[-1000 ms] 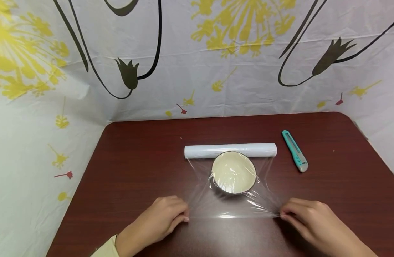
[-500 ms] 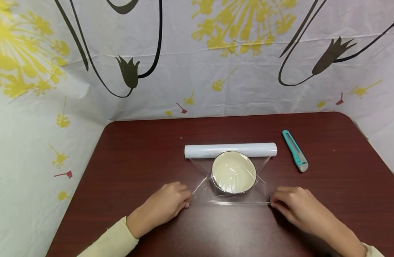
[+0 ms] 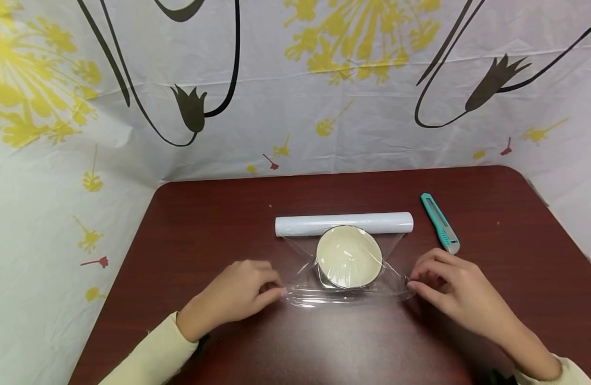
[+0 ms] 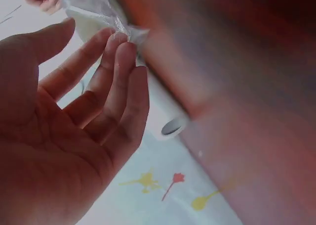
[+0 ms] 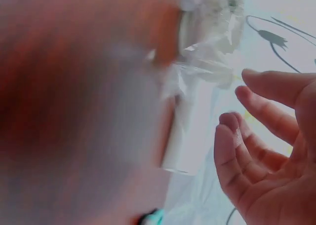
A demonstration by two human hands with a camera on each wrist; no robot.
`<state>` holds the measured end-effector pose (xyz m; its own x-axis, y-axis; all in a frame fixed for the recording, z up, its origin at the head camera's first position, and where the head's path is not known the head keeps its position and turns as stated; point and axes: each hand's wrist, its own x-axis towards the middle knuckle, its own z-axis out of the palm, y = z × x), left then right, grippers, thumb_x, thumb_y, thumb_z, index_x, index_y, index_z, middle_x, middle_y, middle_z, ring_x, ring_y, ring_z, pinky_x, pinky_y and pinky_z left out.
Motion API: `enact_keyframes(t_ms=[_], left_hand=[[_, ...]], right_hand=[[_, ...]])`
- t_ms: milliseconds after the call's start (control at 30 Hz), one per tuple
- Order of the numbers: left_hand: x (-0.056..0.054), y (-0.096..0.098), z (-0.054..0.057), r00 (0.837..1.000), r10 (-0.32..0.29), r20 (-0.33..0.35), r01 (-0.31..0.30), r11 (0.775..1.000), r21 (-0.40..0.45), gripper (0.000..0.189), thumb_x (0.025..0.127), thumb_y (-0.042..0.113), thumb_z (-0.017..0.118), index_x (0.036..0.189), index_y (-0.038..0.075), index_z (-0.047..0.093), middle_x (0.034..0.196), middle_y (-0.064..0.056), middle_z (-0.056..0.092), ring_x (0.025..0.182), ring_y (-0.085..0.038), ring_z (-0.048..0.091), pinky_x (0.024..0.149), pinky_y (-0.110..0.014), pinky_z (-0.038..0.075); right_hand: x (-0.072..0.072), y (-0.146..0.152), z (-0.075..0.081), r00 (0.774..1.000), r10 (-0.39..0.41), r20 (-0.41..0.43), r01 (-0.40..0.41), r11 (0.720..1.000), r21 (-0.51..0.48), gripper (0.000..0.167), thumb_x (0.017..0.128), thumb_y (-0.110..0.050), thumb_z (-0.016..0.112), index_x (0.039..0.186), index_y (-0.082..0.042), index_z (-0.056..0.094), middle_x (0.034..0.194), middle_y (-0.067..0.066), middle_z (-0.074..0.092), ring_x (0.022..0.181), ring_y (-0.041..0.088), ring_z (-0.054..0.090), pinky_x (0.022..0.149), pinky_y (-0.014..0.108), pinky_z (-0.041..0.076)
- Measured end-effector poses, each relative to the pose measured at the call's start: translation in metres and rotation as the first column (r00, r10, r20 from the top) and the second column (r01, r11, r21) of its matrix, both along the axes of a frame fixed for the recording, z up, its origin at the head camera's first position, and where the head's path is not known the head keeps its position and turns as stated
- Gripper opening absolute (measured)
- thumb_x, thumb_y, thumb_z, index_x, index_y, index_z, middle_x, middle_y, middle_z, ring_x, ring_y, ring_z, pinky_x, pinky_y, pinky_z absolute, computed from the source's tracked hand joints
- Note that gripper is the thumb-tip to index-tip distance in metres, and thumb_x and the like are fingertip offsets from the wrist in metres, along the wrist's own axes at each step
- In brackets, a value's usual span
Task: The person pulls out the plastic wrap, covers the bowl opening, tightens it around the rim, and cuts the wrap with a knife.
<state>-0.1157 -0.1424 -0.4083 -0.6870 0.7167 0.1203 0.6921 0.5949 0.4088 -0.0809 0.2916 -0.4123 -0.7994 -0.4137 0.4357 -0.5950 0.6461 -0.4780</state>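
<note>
A cream bowl [image 3: 349, 258] stands under a sheet of clear plastic wrap [image 3: 319, 297], whose near edge lies loose and wrinkled in front of it. Behind the bowl lies the white roll of plastic wrap [image 3: 344, 223], with the sheet running out from it. My left hand [image 3: 239, 291] is at the sheet's left corner; in the left wrist view its thumb is apart from the fingers, and the fingertips are against or very near the film. By the right corner is my right hand [image 3: 461, 289], its thumb and fingers spread apart, nothing gripped.
A teal utility knife [image 3: 439, 223] lies on the dark red-brown table [image 3: 213, 224], just beyond my right hand. White sheeting [image 3: 305, 133] with a flower print hangs behind the table and along its left side.
Both hands first drew the film's near edge back toward the bowl. Since then the fingers have parted from the corners, and the edge has gone slack. The bowl and roll stay put.
</note>
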Motion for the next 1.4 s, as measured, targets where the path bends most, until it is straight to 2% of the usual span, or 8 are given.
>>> enact_keyframes(t_ms=[167,300,500,633,800,967,1200,1400], left_hand=[[-0.006,0.014,0.019,0.996,0.080,-0.033,-0.079,0.996,0.031,0.021,0.103,0.033,0.080,0.106,0.012,0.079,0.090,0.006,0.071,0.072,-0.007,0.061,0.067,-0.032,0.059],[-0.008,0.043,0.026,0.994,0.110,0.024,-0.111,0.992,0.058,0.050,0.099,0.037,0.085,0.133,0.005,0.068,0.091,0.005,0.070,0.072,-0.006,0.061,0.069,-0.033,0.060],[-0.006,0.084,0.018,0.979,0.188,0.077,-0.187,0.982,-0.018,0.111,0.083,0.056,0.096,0.162,0.003,0.039,0.087,-0.002,0.072,0.073,-0.019,0.070,0.066,-0.042,0.063],[-0.008,0.096,0.008,0.966,0.244,0.082,-0.238,0.968,-0.079,0.129,0.077,0.060,0.099,0.167,-0.001,0.029,0.093,-0.015,0.076,0.078,-0.037,0.076,0.068,-0.048,0.065],[-0.011,0.100,-0.002,0.958,0.267,0.107,-0.259,0.963,-0.081,0.133,0.077,0.056,0.100,0.169,-0.002,0.024,0.091,-0.018,0.075,0.074,-0.037,0.075,0.065,-0.046,0.065],[-0.013,0.102,-0.010,0.963,0.255,0.089,-0.250,0.966,-0.063,0.134,0.079,0.054,0.099,0.171,-0.004,0.020,0.086,-0.014,0.073,0.070,-0.031,0.073,0.062,-0.042,0.064],[-0.017,0.099,-0.021,0.979,0.196,-0.048,-0.200,0.976,-0.084,0.128,0.082,0.046,0.099,0.169,-0.007,0.021,0.091,-0.011,0.074,0.072,-0.026,0.073,0.060,-0.040,0.063],[-0.022,0.094,-0.031,0.980,0.107,-0.168,-0.122,0.989,-0.086,0.120,0.085,0.035,0.098,0.166,-0.011,0.023,0.079,-0.004,0.067,0.064,-0.020,0.067,0.056,-0.037,0.060]], right_hand=[[-0.011,-0.012,0.016,0.998,-0.042,0.046,0.041,0.998,0.038,0.053,0.074,-0.004,0.100,0.116,-0.019,0.072,0.095,-0.017,0.066,0.077,-0.001,0.063,0.066,0.015,0.054],[-0.020,-0.029,0.023,0.982,-0.033,0.185,0.015,0.995,0.095,0.074,0.077,-0.019,0.103,0.137,-0.008,0.061,0.091,-0.015,0.065,0.074,-0.002,0.061,0.062,0.022,0.053],[-0.028,-0.054,0.025,0.940,-0.053,0.338,-0.013,0.981,0.191,0.100,0.077,-0.032,0.104,0.151,0.000,0.045,0.083,-0.017,0.057,0.067,-0.001,0.049,0.061,0.026,0.048],[-0.032,-0.061,0.024,0.927,-0.079,0.366,-0.002,0.976,0.216,0.108,0.074,-0.032,0.106,0.154,0.004,0.043,0.079,-0.016,0.056,0.062,0.000,0.048,0.059,0.027,0.048],[-0.035,-0.060,0.016,0.912,-0.077,0.402,-0.009,0.978,0.207,0.108,0.071,-0.035,0.107,0.153,-0.004,0.045,0.079,-0.011,0.060,0.066,0.004,0.054,0.060,0.031,0.050],[-0.035,-0.059,0.001,0.920,-0.069,0.387,-0.003,0.984,0.181,0.115,0.069,-0.039,0.108,0.157,-0.007,0.041,0.096,0.007,0.074,0.074,0.015,0.066,0.064,0.041,0.058],[-0.039,-0.056,-0.020,0.946,-0.089,0.310,0.032,0.982,0.187,0.114,0.066,-0.029,0.110,0.152,-0.009,0.038,0.079,0.006,0.068,0.062,0.020,0.062,0.056,0.044,0.056],[-0.046,-0.056,-0.024,0.975,-0.084,0.207,0.043,0.980,0.195,0.099,0.067,-0.021,0.109,0.141,-0.004,0.045,0.086,0.016,0.073,0.069,0.034,0.073,0.061,0.051,0.063]])
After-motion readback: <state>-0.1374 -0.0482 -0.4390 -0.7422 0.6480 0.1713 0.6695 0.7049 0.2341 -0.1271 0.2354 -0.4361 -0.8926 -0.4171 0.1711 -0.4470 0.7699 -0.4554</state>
